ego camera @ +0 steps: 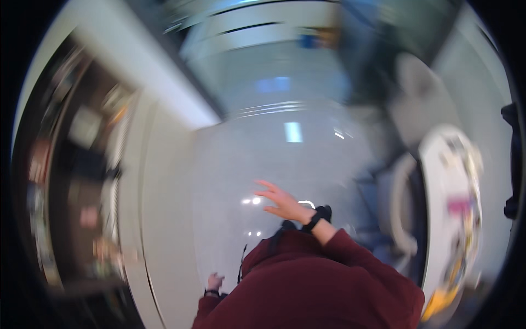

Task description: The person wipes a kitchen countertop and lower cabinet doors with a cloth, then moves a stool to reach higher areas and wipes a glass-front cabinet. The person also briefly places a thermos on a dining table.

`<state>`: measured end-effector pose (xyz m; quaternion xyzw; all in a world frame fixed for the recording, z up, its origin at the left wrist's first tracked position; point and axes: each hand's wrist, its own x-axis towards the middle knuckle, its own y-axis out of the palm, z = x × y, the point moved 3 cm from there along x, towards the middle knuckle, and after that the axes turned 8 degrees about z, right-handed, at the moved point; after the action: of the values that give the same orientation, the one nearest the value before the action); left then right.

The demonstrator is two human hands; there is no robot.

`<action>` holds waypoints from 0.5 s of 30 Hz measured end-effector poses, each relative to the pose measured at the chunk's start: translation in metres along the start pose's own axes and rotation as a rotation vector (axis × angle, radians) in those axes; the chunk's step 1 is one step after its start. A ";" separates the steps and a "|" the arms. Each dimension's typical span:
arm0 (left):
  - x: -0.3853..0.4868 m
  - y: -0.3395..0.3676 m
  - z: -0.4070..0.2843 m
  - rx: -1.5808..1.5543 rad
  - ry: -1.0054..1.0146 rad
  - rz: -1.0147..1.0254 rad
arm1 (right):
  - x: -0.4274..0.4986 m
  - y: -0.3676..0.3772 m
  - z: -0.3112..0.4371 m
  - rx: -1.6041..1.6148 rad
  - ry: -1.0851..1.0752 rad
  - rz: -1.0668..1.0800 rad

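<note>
My right hand (283,203) is in front of my body over the grey floor (246,160), its fingers spread and nothing in it. A black band circles that wrist below a dark red sleeve. Low at the left of my body hangs my left hand (215,281), small in the picture, with a dark band at the wrist; its fingers look partly apart, and I see no object in it. The tips of dark shoes show beyond the sleeve.
Blurred shelves (61,164) with mixed items stand above pale cabinet fronts (168,205) on the left. On the right are a chair (400,201) and a white table (435,177) bearing several things. White drawers (263,37) lie ahead, beyond a wall end (193,103).
</note>
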<state>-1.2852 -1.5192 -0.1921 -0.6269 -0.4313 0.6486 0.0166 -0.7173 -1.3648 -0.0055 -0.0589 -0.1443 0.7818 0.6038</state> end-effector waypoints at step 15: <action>0.054 0.039 0.051 -0.315 -0.033 0.251 | 0.085 0.094 -0.162 -0.805 0.641 0.679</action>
<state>-1.3189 -1.5410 -0.2665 -0.6599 -0.4461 0.5802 -0.1697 -0.7842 -1.2792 -0.1803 -0.5568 -0.2128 0.7579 0.2649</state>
